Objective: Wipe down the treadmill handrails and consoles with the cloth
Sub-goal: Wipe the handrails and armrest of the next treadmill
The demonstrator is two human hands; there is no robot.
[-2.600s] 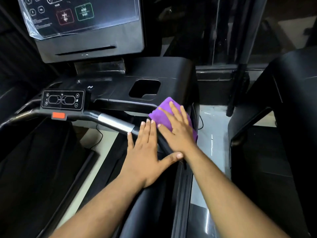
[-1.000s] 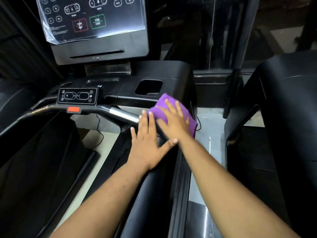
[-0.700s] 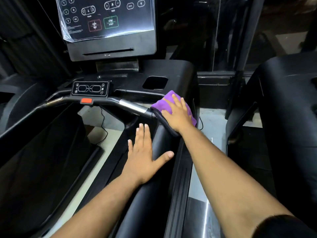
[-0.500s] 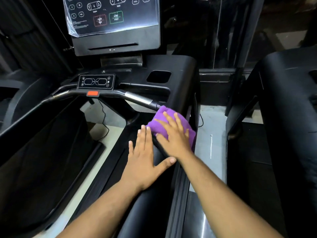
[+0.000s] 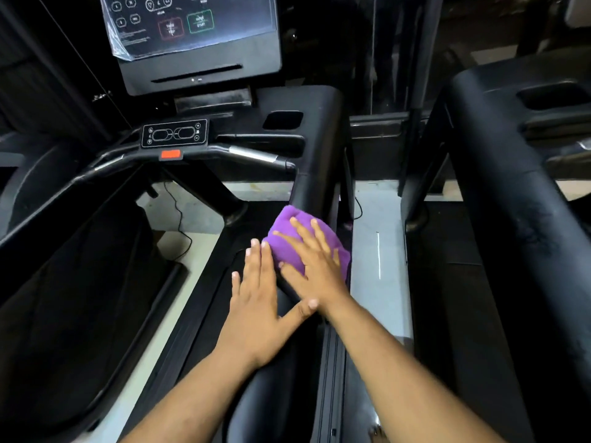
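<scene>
A folded purple cloth point(image 5: 289, 238) lies on the treadmill's thick black right handrail point(image 5: 316, 183). My right hand point(image 5: 315, 270) presses flat on the cloth with fingers spread and straight. Just left of it, my left hand point(image 5: 259, 302) rests flat on the same rail, fingers straight, its fingertips touching the cloth's edge. Ahead stands the console screen point(image 5: 192, 30) under plastic film, and below it a small control panel point(image 5: 174, 133) with a red stop tab point(image 5: 170, 154) on the cross bar point(image 5: 252, 155).
A cup recess point(image 5: 283, 119) sits in the console tray. The black running belt point(image 5: 64, 282) fills the left. A second treadmill's handrail point(image 5: 511, 203) rises on the right, with a strip of pale floor point(image 5: 380, 251) between the machines. A cable point(image 5: 182, 225) runs under the console.
My right hand has slid the cloth back along the rail toward me, away from the cross bar joint. My left hand stays flat on the rail, now beside the cloth.
</scene>
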